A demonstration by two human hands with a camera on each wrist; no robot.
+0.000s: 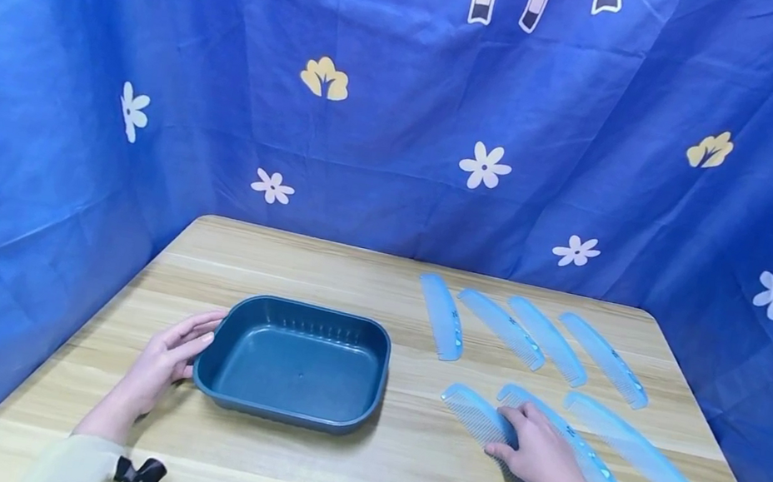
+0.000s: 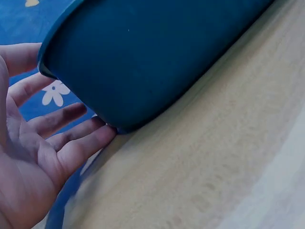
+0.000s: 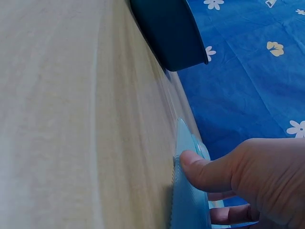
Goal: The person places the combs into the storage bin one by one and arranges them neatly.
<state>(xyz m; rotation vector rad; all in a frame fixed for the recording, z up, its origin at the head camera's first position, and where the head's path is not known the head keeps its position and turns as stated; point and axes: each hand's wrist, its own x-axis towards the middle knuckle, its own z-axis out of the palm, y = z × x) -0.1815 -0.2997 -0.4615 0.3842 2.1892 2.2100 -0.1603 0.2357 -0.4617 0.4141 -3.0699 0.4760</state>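
A dark teal plastic tub stands on the table, left of centre. My left hand touches its left end; in the left wrist view, the fingers lie against the outer wall and rim without wrapping round it. Over on the right, my right hand grips a translucent blue comb by its long edges, the thumb on the toothed side. That comb looks flat on or just above the tabletop. A second blue comb lies right beside the hand, partly covered by it, and a third comb lies farther right.
Several more blue combs lie slanted in a row at the back right of the wooden table. A blue cloth with white flowers hangs behind the table and along both sides.
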